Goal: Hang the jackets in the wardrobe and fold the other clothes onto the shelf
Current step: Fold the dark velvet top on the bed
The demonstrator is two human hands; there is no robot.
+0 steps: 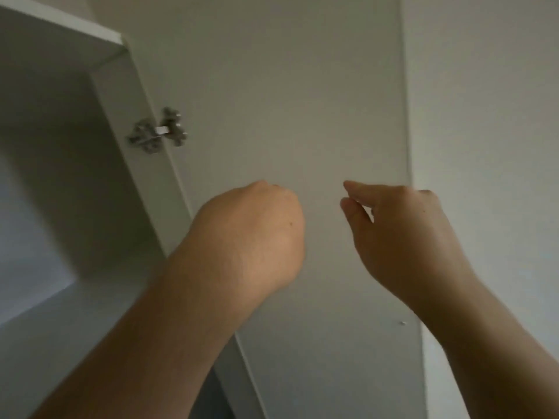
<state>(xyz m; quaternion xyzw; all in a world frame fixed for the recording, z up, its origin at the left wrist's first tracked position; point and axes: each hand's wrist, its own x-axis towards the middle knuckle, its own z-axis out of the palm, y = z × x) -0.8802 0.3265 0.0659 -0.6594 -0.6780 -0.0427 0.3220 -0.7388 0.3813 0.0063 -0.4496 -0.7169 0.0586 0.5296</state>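
Observation:
I am looking up at a white wardrobe (115,95) whose door (287,95) stands open, its inner face towards me. Both my bare hands are raised in front of that door. My left hand (257,234) shows its back, with the fingers curled under into a fist and nothing visible in it. My right hand (399,231) is near the door's right edge, fingers loosely bent, thumb and forefinger apart, holding nothing. No jackets or other clothes are in view.
A metal hinge (158,131) joins the door to the wardrobe's side panel. The upper compartment (45,152) opens at the left, its inside white and in shadow. A plain white wall (484,116) lies beyond the door's right edge.

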